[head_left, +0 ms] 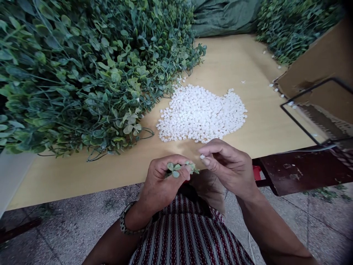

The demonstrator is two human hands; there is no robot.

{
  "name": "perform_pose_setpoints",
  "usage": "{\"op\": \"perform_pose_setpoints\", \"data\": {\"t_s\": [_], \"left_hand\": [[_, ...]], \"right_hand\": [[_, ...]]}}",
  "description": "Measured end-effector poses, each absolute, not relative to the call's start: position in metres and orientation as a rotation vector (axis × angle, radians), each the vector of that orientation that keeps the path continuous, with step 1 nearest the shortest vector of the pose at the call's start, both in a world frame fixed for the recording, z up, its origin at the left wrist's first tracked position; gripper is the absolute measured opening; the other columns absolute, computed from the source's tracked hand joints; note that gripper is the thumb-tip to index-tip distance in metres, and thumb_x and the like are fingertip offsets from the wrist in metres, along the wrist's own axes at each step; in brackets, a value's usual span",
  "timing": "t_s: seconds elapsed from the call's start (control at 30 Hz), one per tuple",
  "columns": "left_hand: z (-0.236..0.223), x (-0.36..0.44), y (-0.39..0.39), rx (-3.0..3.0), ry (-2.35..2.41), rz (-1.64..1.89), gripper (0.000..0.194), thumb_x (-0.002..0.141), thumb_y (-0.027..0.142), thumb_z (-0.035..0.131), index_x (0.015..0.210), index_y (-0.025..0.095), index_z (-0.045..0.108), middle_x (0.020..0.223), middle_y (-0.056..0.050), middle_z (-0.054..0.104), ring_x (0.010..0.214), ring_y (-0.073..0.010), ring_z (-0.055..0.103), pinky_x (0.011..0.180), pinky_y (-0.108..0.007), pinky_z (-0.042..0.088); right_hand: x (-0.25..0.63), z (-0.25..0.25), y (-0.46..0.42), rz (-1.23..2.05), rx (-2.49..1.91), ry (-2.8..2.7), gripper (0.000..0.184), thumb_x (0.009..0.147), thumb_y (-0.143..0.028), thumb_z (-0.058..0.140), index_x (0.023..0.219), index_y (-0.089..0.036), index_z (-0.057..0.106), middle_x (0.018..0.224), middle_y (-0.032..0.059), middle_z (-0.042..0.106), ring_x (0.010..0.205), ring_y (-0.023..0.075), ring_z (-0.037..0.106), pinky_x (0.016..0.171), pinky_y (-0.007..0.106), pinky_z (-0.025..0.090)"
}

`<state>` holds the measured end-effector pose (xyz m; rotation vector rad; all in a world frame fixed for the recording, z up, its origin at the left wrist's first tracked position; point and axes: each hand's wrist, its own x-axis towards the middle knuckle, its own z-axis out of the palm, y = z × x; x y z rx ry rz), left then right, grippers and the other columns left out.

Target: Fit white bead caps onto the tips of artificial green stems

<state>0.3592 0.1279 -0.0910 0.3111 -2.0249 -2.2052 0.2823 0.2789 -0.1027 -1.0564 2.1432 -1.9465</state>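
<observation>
My left hand [168, 180] is closed around a small sprig of artificial green leaves [174, 170], whose leaf tips poke out past the thumb. To its right, my right hand [231, 165] pinches one small white plastic piece [202, 156] between thumb and index finger. A narrow gap separates the white piece from the sprig. Just beyond both hands, a heap of similar small white pieces [202, 114] is spread on the tan table [110, 176]. Part of the sprig is hidden inside the left fingers.
A large pile of artificial greenery [91, 73] covers the table's left side. More greenery [295, 29] lies at the far right, near a cardboard piece [322, 70] and a black wire frame [298, 125]. Green cloth [226, 18] is at the back; a dark wooden bench [303, 171] stands right.
</observation>
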Motion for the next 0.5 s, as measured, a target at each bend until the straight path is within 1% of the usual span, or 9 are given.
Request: {"op": "perform_pose_setpoints", "data": {"t_s": [0.13, 0.23, 0.37, 0.5], "left_hand": [[-0.09, 0.356, 0.13, 0.2, -2.045, -2.275, 0.015, 0.075, 0.016, 0.06, 0.063, 0.014, 0.068, 0.053, -0.001, 0.061, 0.048, -0.0098, 0.052, 0.049, -0.021, 0.042], [-0.09, 0.355, 0.131, 0.178, -2.032, -2.312, 0.014, 0.075, 0.015, 0.059, 0.067, 0.014, 0.069, 0.054, 0.0, 0.06, 0.048, -0.0096, 0.051, 0.048, -0.021, 0.041], [-0.089, 0.354, 0.132, 0.183, -2.056, -2.303, 0.014, 0.075, 0.014, 0.057, 0.065, 0.013, 0.068, 0.054, 0.0, 0.059, 0.049, -0.0094, 0.051, 0.049, -0.021, 0.04], [-0.087, 0.353, 0.133, 0.182, -2.094, -2.26, 0.016, 0.073, 0.012, 0.055, 0.06, 0.014, 0.064, 0.052, 0.001, 0.056, 0.047, -0.0082, 0.045, 0.045, -0.02, 0.036]], "right_hand": [[0.285, -0.106, 0.273, -2.133, -0.924, 1.815, 0.002, 0.08, -0.019, 0.066, 0.082, -0.019, 0.068, 0.068, -0.0009, 0.058, 0.062, 0.0102, 0.053, 0.055, 0.023, 0.045], [0.284, -0.115, 0.273, -2.187, -0.842, 1.667, 0.005, 0.077, -0.02, 0.07, 0.082, -0.02, 0.069, 0.068, -0.0013, 0.059, 0.058, 0.0088, 0.053, 0.052, 0.022, 0.045], [0.281, -0.119, 0.277, -2.175, -0.871, 1.656, 0.008, 0.075, -0.018, 0.072, 0.082, -0.02, 0.071, 0.068, -0.0008, 0.061, 0.059, 0.0089, 0.055, 0.053, 0.022, 0.047], [0.28, -0.115, 0.279, -2.121, -0.934, 1.746, 0.007, 0.075, -0.019, 0.072, 0.082, -0.02, 0.072, 0.067, 0.0001, 0.062, 0.062, 0.0105, 0.057, 0.055, 0.024, 0.048]]}}
